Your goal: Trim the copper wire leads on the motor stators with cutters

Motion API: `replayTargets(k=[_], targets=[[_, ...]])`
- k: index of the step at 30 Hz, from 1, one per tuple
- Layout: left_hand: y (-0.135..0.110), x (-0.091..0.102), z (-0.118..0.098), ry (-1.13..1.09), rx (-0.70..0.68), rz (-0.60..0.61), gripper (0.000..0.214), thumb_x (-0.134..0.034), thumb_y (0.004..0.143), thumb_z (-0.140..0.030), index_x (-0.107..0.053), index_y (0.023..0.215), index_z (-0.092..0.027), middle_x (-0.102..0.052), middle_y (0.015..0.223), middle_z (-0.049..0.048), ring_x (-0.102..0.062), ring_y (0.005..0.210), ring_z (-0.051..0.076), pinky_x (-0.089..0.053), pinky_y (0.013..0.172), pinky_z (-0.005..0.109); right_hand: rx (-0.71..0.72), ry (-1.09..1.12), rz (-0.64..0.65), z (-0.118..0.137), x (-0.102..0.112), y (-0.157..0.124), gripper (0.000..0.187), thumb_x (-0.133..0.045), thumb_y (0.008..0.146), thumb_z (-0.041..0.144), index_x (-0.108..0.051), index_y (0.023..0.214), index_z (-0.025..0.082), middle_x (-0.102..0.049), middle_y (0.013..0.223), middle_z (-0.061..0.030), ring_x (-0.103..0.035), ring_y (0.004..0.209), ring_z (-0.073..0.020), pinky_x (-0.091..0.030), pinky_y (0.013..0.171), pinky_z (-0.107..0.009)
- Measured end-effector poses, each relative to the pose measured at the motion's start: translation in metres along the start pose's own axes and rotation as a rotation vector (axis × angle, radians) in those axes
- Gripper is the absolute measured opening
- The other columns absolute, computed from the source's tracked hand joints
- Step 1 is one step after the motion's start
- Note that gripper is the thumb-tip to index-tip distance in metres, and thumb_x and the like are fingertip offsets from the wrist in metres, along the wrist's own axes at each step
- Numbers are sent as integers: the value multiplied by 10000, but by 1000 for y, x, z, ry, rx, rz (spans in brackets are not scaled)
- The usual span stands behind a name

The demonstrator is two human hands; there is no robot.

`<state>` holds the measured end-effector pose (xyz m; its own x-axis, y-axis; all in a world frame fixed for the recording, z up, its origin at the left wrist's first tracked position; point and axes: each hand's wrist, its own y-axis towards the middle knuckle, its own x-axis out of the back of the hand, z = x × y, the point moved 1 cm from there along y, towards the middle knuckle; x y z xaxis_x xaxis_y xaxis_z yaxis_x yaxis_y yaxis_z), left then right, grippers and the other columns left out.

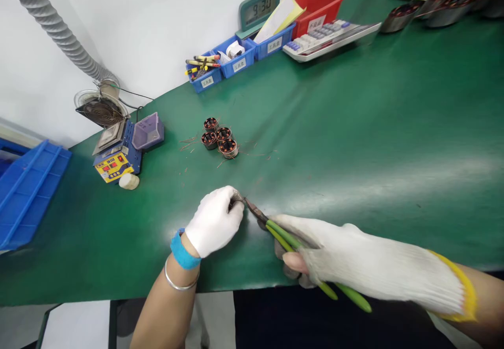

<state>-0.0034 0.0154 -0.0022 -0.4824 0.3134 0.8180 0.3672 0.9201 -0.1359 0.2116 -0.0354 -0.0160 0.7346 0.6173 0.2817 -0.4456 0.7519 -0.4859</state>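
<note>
My right hand [311, 249], in a white knit glove with a yellow cuff, grips the green-handled pliers [281, 236]. Their dark jaws point up and left, and the tips meet the fingers of my left hand. In a white glove with a blue wrist strap, my left hand [216, 220] is closed around a small dark piece, mostly hidden by the thumb and fingers. Beyond it on the green table stand several small wire-wound motor stators [228, 148] in a cluster, with copper wire bits [189, 141] scattered around them.
At left are a blue-and-yellow solder pot [114, 166], a purple tray [148, 131] and a white round piece [129, 181]. Blue bins [238, 65], a red bin [321, 8], a clock [259, 10] and a calculator [326, 39] line the back. Larger stators [399, 18] sit far right.
</note>
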Motion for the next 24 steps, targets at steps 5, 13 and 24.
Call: replayTargets(k=[5,13,24], targets=[[1,1,1,-48,17,6,84,-499,887,-204,-528,810,-219,-605,786,-3,-544,748,181,-398,719,313,-127,-93,71,14,-1,-3,380,-616,785,513,-632,1084,278,-740,861,-25,-685,742,-240,-506,658,-318],[2,0,3,-33,4,7,74,-500,879,-206,-541,819,-218,-637,824,8,-572,785,192,-412,733,321,-132,-177,11,9,-4,-4,424,-654,756,523,-657,1130,322,-749,797,1,-669,676,-236,-448,595,-305],[1,4,1,-31,72,-58,21,-573,847,-218,-556,857,-222,-678,865,23,-627,818,212,-483,773,350,-72,74,31,-4,-10,5,388,-557,844,529,-627,1083,232,-707,752,-15,-661,665,-210,-497,607,-302]])
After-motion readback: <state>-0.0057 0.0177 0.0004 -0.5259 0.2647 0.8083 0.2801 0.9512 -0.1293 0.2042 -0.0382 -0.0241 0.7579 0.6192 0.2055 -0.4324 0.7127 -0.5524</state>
